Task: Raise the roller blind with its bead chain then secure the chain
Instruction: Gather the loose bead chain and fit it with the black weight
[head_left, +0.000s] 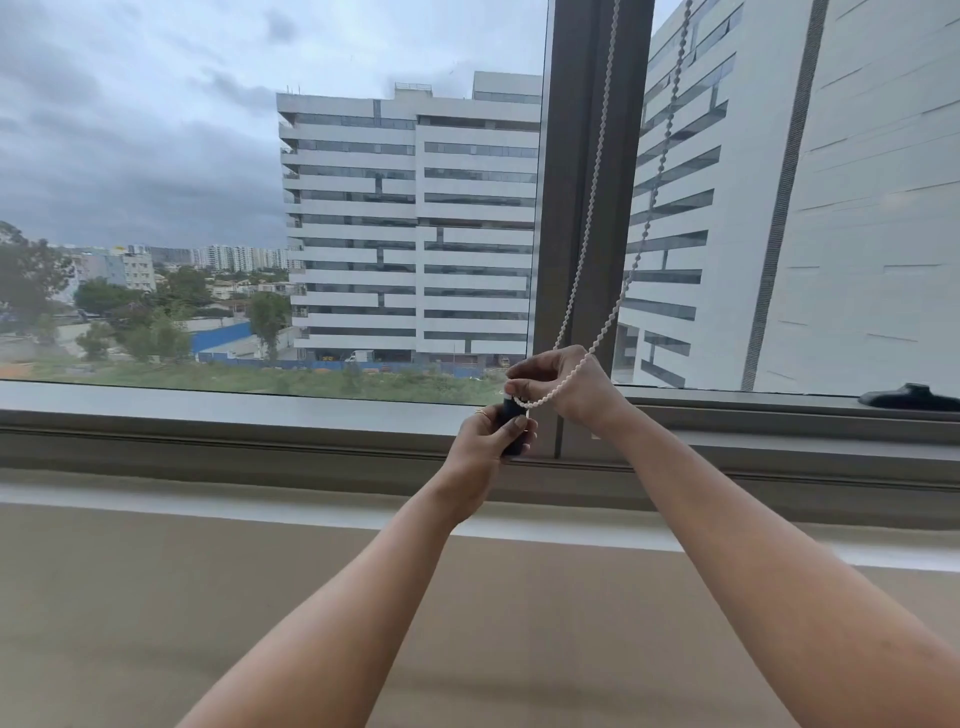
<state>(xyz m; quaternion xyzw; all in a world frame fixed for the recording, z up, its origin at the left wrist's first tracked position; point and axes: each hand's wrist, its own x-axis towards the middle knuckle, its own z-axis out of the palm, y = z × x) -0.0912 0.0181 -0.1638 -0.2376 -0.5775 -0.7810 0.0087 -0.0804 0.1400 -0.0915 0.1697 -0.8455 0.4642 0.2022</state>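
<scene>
A white bead chain (589, 218) hangs in two strands from above the frame, down along the dark window post (576, 156). Its lower loop drapes over the back of my right hand (563, 382), whose fingers pinch the chain just above a dark chain holder (511, 423). My left hand (488, 439) grips that dark holder from below, with a ring on one finger. The roller blind itself is out of view above; the glass is uncovered.
A grey window frame and sill (234, 431) run across the view, with a beige ledge (156, 597) below. A black window handle (909, 397) lies on the right frame. Buildings and sky show through the glass.
</scene>
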